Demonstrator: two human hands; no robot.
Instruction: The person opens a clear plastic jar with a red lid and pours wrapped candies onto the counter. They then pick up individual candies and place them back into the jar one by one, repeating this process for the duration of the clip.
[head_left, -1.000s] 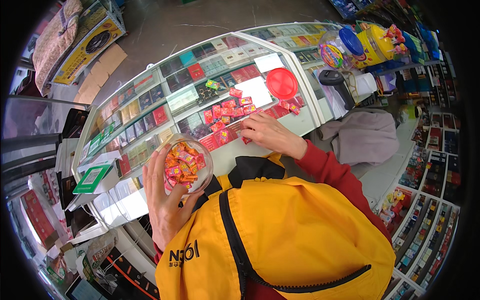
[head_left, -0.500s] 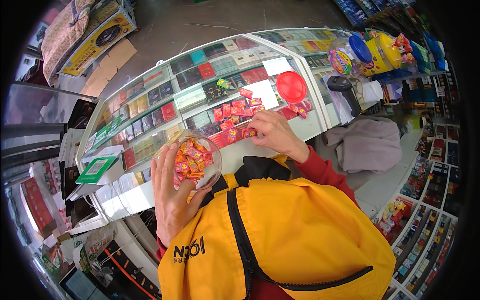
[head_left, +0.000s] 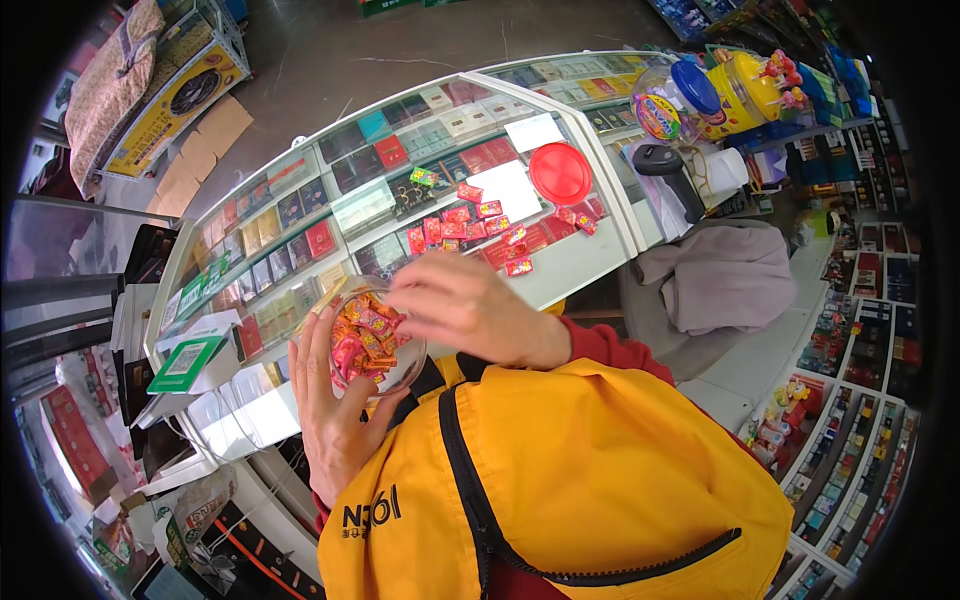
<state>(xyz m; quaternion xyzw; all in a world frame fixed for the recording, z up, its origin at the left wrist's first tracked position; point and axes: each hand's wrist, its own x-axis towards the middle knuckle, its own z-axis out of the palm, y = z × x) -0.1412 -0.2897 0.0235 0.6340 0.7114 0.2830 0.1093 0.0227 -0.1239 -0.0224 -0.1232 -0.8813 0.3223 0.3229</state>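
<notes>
My left hand [head_left: 335,415] wraps round a see-through round jar [head_left: 405,380], tilted close to my body. Inside the jar lie several orange and pink wrapped candies [head_left: 365,335]. Over its mouth is my right hand [head_left: 480,310], fingers bent together and pointing down at the candies. What those fingers hold, if anything, is hidden. On the glass counter beyond, several red wrapped candies [head_left: 455,228] lie loose, one green candy [head_left: 424,177] farther off. A red round lid [head_left: 560,173] rests flat to their right.
The glass display counter [head_left: 590,275] holds rows of flat packs. At its right stand a black scanner [head_left: 668,180] and candy jars with blue and yellow parts [head_left: 740,95]. A grey cloth [head_left: 735,275] covers a chair. A green code card [head_left: 185,363] stands at left.
My right hand has moved left from the loose candies on the counter to the jar's mouth. Fewer candies lie near the counter's front edge. My left hand still holds the jar.
</notes>
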